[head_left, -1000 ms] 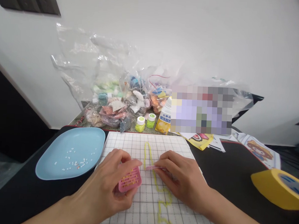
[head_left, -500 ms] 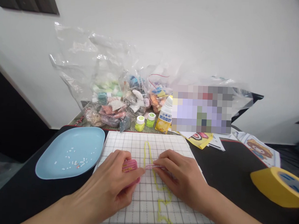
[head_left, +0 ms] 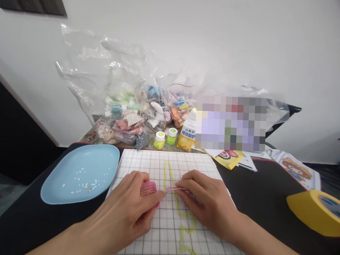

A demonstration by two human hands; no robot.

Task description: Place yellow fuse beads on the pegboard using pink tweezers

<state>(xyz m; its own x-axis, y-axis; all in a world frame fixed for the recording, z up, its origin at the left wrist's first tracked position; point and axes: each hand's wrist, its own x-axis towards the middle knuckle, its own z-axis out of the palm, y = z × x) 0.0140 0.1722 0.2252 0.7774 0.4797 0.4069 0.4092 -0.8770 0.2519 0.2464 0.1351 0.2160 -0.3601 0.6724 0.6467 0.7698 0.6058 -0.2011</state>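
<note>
My left hand [head_left: 127, 204] is closed around a small pink slotted plastic piece [head_left: 148, 189] with some yellow showing in its slots. Its thumb and index tip come together near a thin pink looped strand [head_left: 170, 188]. My right hand [head_left: 205, 198] pinches the other end of this strand; its exact kind is unclear. Between the hands, a yellow-green cord [head_left: 168, 163] lies on the white gridded board [head_left: 146, 160], looped at the top and zigzagging down toward me. Both hands rest at the board's middle.
A blue tray [head_left: 64, 164] with small white beads is at left. Behind the board stand two small green jars [head_left: 159, 141], a yogurt bottle [head_left: 186, 130] and plastic bags [head_left: 125, 121] of packets. A yellow tape roll [head_left: 304, 210] lies right, near printed papers [head_left: 294, 168].
Almost nothing differs. The view has shifted very slightly, and both hands keep their grips in the same place.
</note>
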